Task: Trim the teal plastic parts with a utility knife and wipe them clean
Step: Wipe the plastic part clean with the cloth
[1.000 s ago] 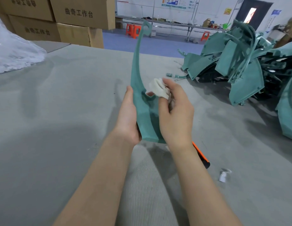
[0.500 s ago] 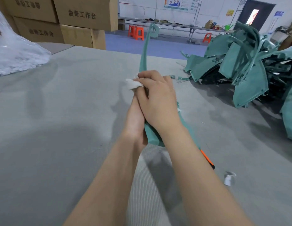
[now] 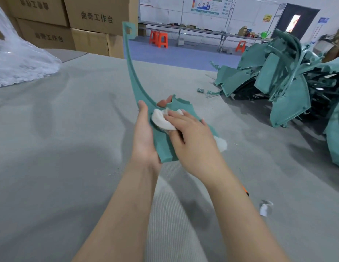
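On the head view, I judge the wiping step is in hand. The left grip [image 3: 144,137] is closed around the wide lower end of a teal plastic part [image 3: 162,146], thumb on the near face and fingertips showing through a notch on the far edge. It holds the part upright above the grey tabletop [image 3: 70,148], near the centre of the scene. The right grip [image 3: 193,140] lies with its fingers nearly straight, pressing a white cloth [image 3: 162,120] flat against the part's near face. More cloth pokes out on the right, beyond the palm.

The part is a matte teal moulding. It has a broad base, a notched upper edge, and a long thin curved arm rising to a small square loop at the far top. I can't make out any burrs or dust on it.

Next I'd sweep the cloth along the thin arm, with the left grip firm so the arm doesn't flex. The utility knife [image 3: 245,191] shows only as an orange sliver beside my right forearm. A heap of teal parts [image 3: 278,82] waits at the far right, well apart.
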`<state>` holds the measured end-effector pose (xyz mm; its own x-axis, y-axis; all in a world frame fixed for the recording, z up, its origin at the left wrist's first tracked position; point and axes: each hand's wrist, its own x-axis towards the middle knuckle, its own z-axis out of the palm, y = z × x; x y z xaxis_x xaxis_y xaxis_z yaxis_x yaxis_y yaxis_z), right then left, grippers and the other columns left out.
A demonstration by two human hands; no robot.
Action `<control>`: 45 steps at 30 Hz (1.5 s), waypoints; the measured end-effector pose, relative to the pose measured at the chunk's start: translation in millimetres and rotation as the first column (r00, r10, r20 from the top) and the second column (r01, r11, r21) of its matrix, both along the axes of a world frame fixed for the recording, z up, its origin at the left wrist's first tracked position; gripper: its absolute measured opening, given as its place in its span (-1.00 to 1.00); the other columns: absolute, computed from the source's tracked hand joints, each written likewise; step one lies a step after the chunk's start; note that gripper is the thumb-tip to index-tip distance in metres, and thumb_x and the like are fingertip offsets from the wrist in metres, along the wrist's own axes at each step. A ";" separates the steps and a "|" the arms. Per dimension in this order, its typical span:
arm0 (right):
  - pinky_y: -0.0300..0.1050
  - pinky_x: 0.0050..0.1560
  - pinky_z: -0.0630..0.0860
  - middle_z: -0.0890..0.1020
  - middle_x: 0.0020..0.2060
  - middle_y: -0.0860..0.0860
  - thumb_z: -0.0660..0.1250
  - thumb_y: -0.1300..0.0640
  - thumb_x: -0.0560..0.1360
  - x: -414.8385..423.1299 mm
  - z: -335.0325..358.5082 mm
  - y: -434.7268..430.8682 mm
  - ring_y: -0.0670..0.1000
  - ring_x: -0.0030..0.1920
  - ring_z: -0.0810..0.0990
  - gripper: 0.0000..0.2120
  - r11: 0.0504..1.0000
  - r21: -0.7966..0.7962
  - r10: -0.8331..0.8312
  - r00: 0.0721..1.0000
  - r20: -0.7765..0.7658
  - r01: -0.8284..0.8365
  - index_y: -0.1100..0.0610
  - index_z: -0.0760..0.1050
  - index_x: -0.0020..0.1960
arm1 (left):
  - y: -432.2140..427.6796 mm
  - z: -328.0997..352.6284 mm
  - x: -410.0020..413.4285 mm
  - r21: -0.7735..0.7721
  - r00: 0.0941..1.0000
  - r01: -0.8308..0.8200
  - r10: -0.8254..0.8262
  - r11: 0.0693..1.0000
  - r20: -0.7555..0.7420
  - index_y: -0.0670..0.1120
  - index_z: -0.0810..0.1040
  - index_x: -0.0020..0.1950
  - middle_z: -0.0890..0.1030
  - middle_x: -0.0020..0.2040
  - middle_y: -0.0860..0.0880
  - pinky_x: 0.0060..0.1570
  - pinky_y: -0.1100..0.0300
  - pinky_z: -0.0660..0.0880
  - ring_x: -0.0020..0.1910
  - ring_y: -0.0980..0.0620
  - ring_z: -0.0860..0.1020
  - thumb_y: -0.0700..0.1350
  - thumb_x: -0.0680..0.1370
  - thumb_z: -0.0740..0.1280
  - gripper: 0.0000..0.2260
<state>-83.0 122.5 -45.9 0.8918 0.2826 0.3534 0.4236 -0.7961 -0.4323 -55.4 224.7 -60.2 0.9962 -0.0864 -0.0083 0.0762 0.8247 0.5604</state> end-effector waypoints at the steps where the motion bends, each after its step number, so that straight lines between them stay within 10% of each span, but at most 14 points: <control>1: 0.08 0.52 0.02 0.32 0.48 -0.19 0.09 0.13 0.65 2.8 -2.8 -4.9 -0.07 0.53 0.15 -0.59 0.999 0.009 -0.050 0.999 0.000 0.050 -0.08 0.34 0.47 | 0.6 -0.1 1.0 -0.014 1.000 -0.025 0.025 1.000 0.004 -0.03 0.61 -0.22 0.70 -0.16 -0.10 -0.22 0.09 0.63 -0.18 -0.08 0.68 0.29 0.60 0.03 -0.47; 5: -0.08 0.15 0.36 0.56 0.27 0.05 0.09 0.20 0.64 23.8 -9.8 -22.8 0.14 0.27 0.46 -0.68 0.966 0.107 -0.227 0.970 -0.087 0.235 0.12 0.50 0.31 | 4.3 -0.5 2.3 0.017 0.998 -0.062 0.062 0.998 0.020 -0.04 0.59 -0.23 0.71 -0.12 -0.06 -0.25 0.09 0.62 -0.15 -0.06 0.69 0.27 0.61 0.03 -0.48; 8: -0.08 -0.23 0.17 0.51 -0.22 0.09 0.08 0.18 0.65 40.4 -7.9 -29.0 0.18 -0.13 0.42 -0.76 0.907 0.176 -0.354 0.920 -0.170 0.381 0.11 0.42 -0.16 | 3.0 -2.3 4.9 0.117 0.999 -0.034 0.032 0.993 0.016 -0.05 0.64 -0.24 0.71 -0.07 -0.06 -0.17 0.09 0.62 -0.11 -0.07 0.68 0.27 0.60 0.04 -0.45; 12: -0.25 0.11 0.36 0.58 0.19 0.03 0.16 0.15 0.64 38.2 -8.5 -24.0 0.00 0.19 0.50 -0.71 0.832 0.528 -0.206 0.978 0.015 0.167 0.10 0.47 0.33 | 6.9 -3.3 9.6 0.167 1.000 -0.001 0.000 0.986 0.008 -0.07 0.61 -0.17 0.71 -0.11 -0.08 -0.17 0.11 0.62 -0.13 -0.06 0.68 0.26 0.61 0.04 -0.48; 15: -0.22 0.39 0.28 0.46 0.39 0.02 0.19 0.21 0.63 36.3 -14.7 -22.0 -0.07 0.38 0.40 -0.54 0.921 0.389 0.026 0.999 -0.031 -0.011 0.16 0.23 0.51 | 9.1 -0.9 7.3 0.170 0.988 0.145 -0.152 0.975 0.029 -0.07 0.66 -0.27 0.69 -0.20 -0.09 -0.26 0.14 0.62 -0.23 -0.04 0.68 0.26 0.60 0.05 -0.43; 18: -0.51 -0.10 0.37 0.60 -0.11 -0.13 0.20 0.19 0.63 38.4 -16.6 -25.1 -0.32 -0.15 0.47 -0.91 0.912 0.408 -0.026 0.999 -0.030 0.036 0.03 0.43 0.06 | 11.0 -1.0 2.5 0.168 0.977 0.190 -0.204 0.967 0.070 -0.09 0.65 -0.32 0.67 -0.25 -0.09 -0.30 0.14 0.61 -0.27 -0.03 0.67 0.23 0.60 0.08 -0.44; 20: -0.46 -0.33 0.31 0.43 -0.37 -0.16 0.23 0.18 0.61 39.9 -18.3 -28.6 -0.30 -0.35 0.41 -0.74 0.896 0.437 -0.100 0.995 0.029 0.078 -0.04 0.31 -0.21 | 11.5 -1.5 0.0 0.174 0.975 0.187 -0.204 0.967 0.087 -0.12 0.64 -0.30 0.67 -0.25 -0.10 -0.30 0.14 0.60 -0.27 -0.04 0.67 0.21 0.61 0.09 -0.45; 30: -0.21 -0.44 0.18 0.33 -0.53 -0.11 0.17 0.03 0.64 46.9 -32.9 -24.3 -0.14 -0.48 0.29 -0.63 0.806 0.565 -0.210 0.978 -0.006 0.177 0.11 0.33 -0.32 | 17.8 -3.8 0.3 0.247 0.974 0.215 -0.227 0.945 0.021 -0.15 0.63 -0.21 0.69 -0.14 -0.15 -0.19 0.09 0.63 -0.17 -0.09 0.68 0.20 0.60 0.13 -0.50; 37: -0.23 -0.36 0.48 0.63 -0.38 -0.09 0.10 -0.05 0.66 46.7 -24.9 -31.8 -0.07 -0.38 0.59 -0.65 0.326 0.875 -0.163 0.933 -0.322 0.359 0.05 0.50 -0.18 | 18.4 -3.8 3.7 0.278 0.983 0.181 -0.178 0.943 -0.034 -0.15 0.57 -0.13 0.70 -0.17 -0.12 -0.32 0.13 0.60 -0.22 -0.07 0.69 0.21 0.61 0.11 -0.53; 39: -0.21 -0.18 0.50 0.64 -0.27 -0.15 0.13 -0.02 0.66 45.2 -24.0 -31.1 -0.13 -0.24 0.60 -0.75 0.409 0.874 -0.117 0.965 -0.234 0.262 0.03 0.54 -0.01 | 17.6 -3.9 5.0 0.293 0.985 0.174 -0.166 0.940 -0.051 -0.14 0.59 -0.14 0.70 -0.18 -0.12 -0.32 0.13 0.61 -0.23 -0.07 0.69 0.21 0.61 0.11 -0.52; 42: -0.26 0.09 0.45 0.65 0.01 -0.14 0.17 0.14 0.64 42.7 -27.4 -26.1 -0.19 0.01 0.56 -0.78 0.786 0.617 0.029 0.995 -0.095 0.036 0.12 0.51 0.23 | 15.0 -3.5 4.7 0.289 0.975 0.222 -0.216 0.931 -0.052 -0.10 0.71 -0.24 0.71 -0.18 -0.10 -0.32 0.14 0.61 -0.23 -0.04 0.69 0.20 0.61 0.07 -0.43; 45: -0.38 -0.08 0.40 0.62 0.18 -0.05 0.16 0.20 0.63 41.5 -30.1 -23.0 -0.11 -0.05 0.51 -0.78 0.916 0.402 0.008 0.998 -0.061 0.017 0.14 0.46 0.24 | 16.2 -5.5 5.0 0.311 0.969 0.246 -0.237 0.918 -0.069 -0.08 0.72 -0.27 0.70 -0.19 -0.09 -0.29 0.15 0.60 -0.23 -0.04 0.69 0.23 0.60 0.10 -0.44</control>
<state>-41.5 99.5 -76.0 0.9158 0.1237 0.3822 0.3837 -0.5516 -0.7406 -50.4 240.9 -65.6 0.9443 -0.3125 -0.1034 0.2712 0.5605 0.7825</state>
